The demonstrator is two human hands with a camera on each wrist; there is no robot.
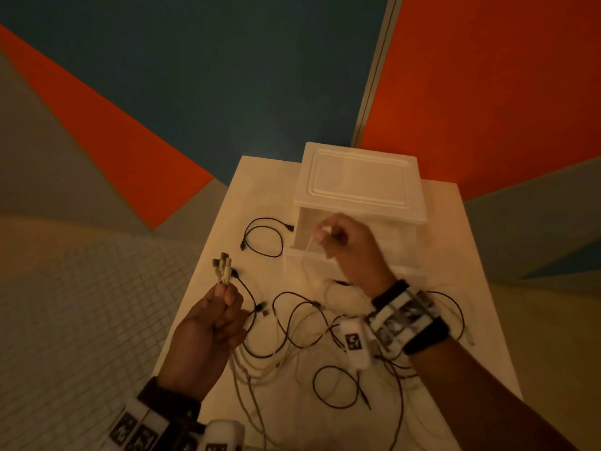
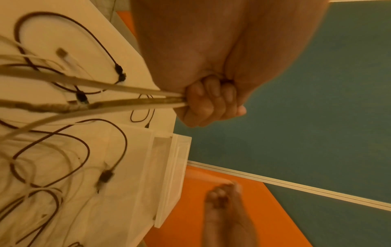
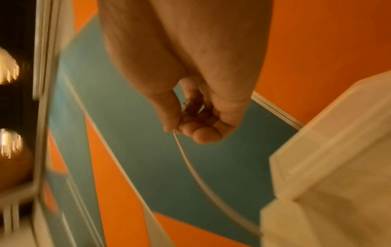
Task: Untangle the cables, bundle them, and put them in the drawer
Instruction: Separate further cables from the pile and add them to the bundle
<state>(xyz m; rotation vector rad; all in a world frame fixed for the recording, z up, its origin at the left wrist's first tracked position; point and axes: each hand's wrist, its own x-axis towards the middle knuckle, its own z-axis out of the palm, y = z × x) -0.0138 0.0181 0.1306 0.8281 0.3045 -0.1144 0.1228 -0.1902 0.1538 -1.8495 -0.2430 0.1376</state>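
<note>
Head view: white desk (image 1: 455, 288) carrying a white drawer unit (image 1: 357, 183), its lower drawer (image 1: 325, 260) ajar, and loose black and white cables (image 1: 309, 327) in overlapping loops. Left hand (image 1: 208, 333) clenches a bunch of white cable ends (image 1: 222, 268), plugs pointing up. Right hand (image 1: 344, 242) pinches one white cable (image 1: 310, 247) hanging downward. Left wrist view alone shows the strands (image 2: 127, 98) leaving the fist.

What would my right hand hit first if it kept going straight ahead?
Probably the front of the white drawer box: the right hand, pinching a thin white cable, points at it, though the gap is unclear.
</note>
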